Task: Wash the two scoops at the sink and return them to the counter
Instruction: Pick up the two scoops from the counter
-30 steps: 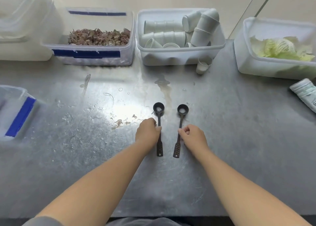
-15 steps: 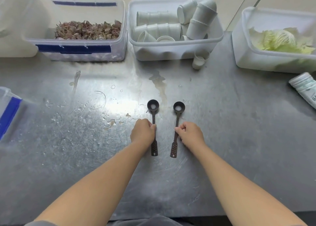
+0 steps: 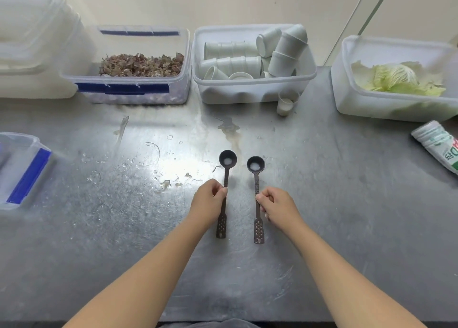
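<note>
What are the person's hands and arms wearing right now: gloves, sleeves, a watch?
Nothing that shows. The left hand and right hand are bare, with no gloves and no watch or wristband visible. The left forearm and right forearm are uncovered down to the frame's lower edge, with no sleeve in view. The grey cloth there is probably clothing.

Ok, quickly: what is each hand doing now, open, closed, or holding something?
Left hand: closed, pinching the left scoop by its handle.
Right hand: closed, pinching the right scoop by its handle.
</note>
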Demonstrator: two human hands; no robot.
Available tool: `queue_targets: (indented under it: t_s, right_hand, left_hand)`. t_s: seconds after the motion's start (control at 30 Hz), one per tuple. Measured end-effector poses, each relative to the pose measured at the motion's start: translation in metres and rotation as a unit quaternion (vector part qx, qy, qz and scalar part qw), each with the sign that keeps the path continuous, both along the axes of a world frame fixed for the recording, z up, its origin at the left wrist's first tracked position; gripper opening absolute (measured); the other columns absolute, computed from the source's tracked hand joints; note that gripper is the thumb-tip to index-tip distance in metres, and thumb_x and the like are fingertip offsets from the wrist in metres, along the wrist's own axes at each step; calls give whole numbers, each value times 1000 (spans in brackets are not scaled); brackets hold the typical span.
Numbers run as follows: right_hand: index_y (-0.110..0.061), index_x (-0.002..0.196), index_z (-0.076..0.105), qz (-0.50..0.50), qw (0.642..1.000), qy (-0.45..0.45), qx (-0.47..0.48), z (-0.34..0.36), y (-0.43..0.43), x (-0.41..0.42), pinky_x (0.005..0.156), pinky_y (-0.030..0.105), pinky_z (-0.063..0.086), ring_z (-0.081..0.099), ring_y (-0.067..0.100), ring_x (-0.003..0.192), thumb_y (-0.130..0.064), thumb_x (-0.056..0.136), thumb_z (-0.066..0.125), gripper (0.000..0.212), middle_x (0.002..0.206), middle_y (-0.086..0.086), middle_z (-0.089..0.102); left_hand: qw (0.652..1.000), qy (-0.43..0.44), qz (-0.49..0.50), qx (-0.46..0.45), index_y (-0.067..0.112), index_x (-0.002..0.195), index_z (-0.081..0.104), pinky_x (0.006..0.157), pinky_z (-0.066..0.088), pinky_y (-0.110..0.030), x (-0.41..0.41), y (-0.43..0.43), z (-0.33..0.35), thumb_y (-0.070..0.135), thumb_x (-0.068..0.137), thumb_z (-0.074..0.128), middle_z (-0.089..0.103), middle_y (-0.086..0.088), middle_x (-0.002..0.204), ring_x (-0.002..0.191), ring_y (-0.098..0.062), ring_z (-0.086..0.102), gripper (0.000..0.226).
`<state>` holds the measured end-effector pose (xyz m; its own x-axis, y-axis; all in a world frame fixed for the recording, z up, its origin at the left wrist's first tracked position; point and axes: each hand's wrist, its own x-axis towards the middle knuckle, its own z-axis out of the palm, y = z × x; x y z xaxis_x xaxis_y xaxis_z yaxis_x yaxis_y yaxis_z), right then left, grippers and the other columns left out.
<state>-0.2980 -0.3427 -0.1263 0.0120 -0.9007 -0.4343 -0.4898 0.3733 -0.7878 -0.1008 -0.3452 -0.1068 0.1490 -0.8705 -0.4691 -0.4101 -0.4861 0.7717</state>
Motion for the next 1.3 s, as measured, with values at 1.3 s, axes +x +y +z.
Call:
queue_targets:
  t_s: [1.3]
  right_hand:
    - [5,79,58,348,911,-206,-78,170,149,320,47,23,42,45,9,43,-12,97,57,25,48,-9,51]
  left_hand:
    - [874,96,430,-206,24,66,61,61,53,-36,257,304,141,21,93,60,59,2,61,60,-20,61,28]
